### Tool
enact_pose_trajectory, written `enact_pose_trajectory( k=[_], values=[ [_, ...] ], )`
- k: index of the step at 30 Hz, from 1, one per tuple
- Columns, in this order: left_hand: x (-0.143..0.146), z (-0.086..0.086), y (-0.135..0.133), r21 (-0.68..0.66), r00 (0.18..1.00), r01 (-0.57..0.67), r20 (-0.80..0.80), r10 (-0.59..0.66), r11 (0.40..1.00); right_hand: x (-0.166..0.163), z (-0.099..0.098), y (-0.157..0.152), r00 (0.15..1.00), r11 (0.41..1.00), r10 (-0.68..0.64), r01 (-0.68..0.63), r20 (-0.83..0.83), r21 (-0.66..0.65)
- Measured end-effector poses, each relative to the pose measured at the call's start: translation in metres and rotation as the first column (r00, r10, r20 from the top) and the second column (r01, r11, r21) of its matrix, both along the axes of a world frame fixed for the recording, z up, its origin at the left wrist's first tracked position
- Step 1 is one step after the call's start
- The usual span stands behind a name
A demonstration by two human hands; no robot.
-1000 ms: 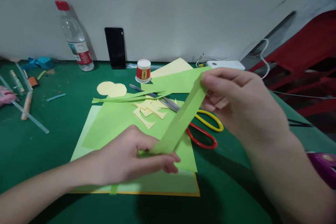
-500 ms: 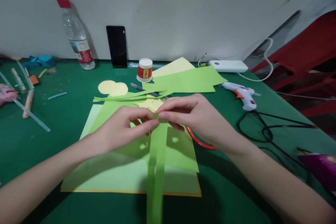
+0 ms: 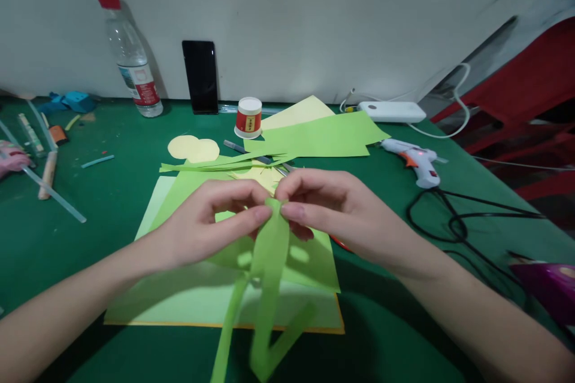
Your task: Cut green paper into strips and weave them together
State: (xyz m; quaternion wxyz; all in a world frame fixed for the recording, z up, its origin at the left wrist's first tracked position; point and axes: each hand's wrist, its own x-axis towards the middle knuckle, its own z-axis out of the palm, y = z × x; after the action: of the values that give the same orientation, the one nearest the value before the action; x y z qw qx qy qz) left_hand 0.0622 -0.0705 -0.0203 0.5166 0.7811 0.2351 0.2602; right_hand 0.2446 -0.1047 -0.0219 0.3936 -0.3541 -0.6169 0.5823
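My left hand (image 3: 220, 221) and my right hand (image 3: 327, 203) pinch the top end of a green paper strip (image 3: 271, 263) between thumbs and fingers. The strip hangs down toward me, and its lower part is blurred and bent, with narrow pieces spreading to both sides. Beneath lie light green and bright green paper sheets (image 3: 179, 293), with an orange edge at the front. Just beyond my fingers are cut pale yellow paper pieces (image 3: 256, 176) and thin green strips (image 3: 211, 164). Scissors with a red handle (image 3: 340, 243) are mostly hidden by my right hand.
A glue gun (image 3: 415, 161) with a black cable lies to the right, near a white power strip (image 3: 393, 112). At the back stand a water bottle (image 3: 135, 66), a phone (image 3: 200, 78) and a small red-and-white paper cup (image 3: 248, 118). Craft bits and a glue stick (image 3: 56, 194) lie left.
The hanging strip has swung and its lower part has split apart into diverging pieces. My right hand has lowered slightly, covering more of the red scissor handle.
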Motion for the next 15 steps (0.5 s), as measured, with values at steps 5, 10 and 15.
enact_pose_trajectory(
  k=[5,10,15],
  values=[
    [0.0003,0.0035,-0.0020,0.013,0.997,0.031,-0.070,-0.030,0.999,0.0002,0.0006,-0.0026,0.999,0.999,0.036,-0.036,0.011,-0.014],
    [-0.0001,0.0085,-0.0015,0.071,0.988,0.081,-0.140,-0.071,0.994,0.0002,0.0011,-0.0029,0.994,0.999,0.052,-0.052,0.096,0.000],
    [0.0000,0.0085,-0.0016,0.108,0.976,0.145,-0.180,-0.124,0.984,-0.0008,0.0040,-0.0035,0.969,0.993,0.081,-0.098,0.232,0.062]
  ],
)
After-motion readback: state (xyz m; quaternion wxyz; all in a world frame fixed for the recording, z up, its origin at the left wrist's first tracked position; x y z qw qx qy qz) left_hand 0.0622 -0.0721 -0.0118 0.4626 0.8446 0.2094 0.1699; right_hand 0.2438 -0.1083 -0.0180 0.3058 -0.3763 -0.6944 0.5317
